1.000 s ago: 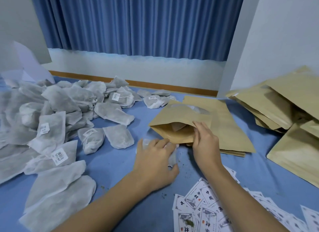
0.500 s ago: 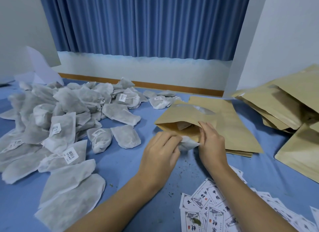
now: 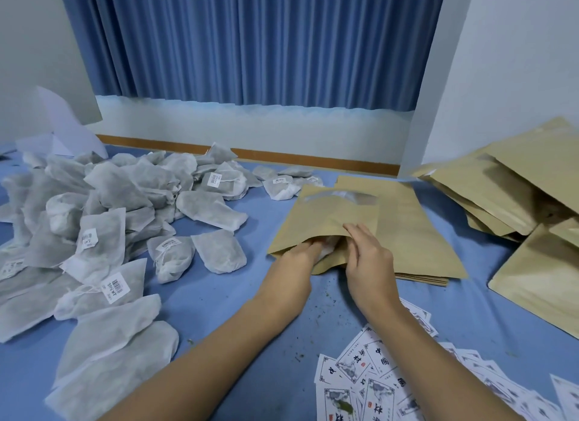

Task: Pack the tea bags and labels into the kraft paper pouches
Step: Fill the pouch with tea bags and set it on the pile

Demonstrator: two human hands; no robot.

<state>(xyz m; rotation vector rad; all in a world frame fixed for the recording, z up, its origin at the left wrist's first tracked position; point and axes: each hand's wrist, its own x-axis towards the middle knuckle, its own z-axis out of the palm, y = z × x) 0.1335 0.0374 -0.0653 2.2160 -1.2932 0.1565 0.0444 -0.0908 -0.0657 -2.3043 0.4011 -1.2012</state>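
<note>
At frame centre I'm sliding a tea bag [image 3: 327,252] into the kraft pouch [image 3: 329,213] mouth, left hand [image 3: 296,259] pinching the bag, right hand [image 3: 368,259] gripping the pouch lip; I'm aiming to spread the mouth wide, bag going in flat; labels [image 3: 360,373] lying lower right

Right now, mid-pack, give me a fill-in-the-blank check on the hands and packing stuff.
The left hand pushes a tea bag into the kraft ____.
The right hand pinches the upper edge of that pouch, holding it ____.
The loose tea bags are heaped to the ____ of both hands.
The printed labels lie beside the ____ forearm.
Missing: pouch; open; left; right.
</note>
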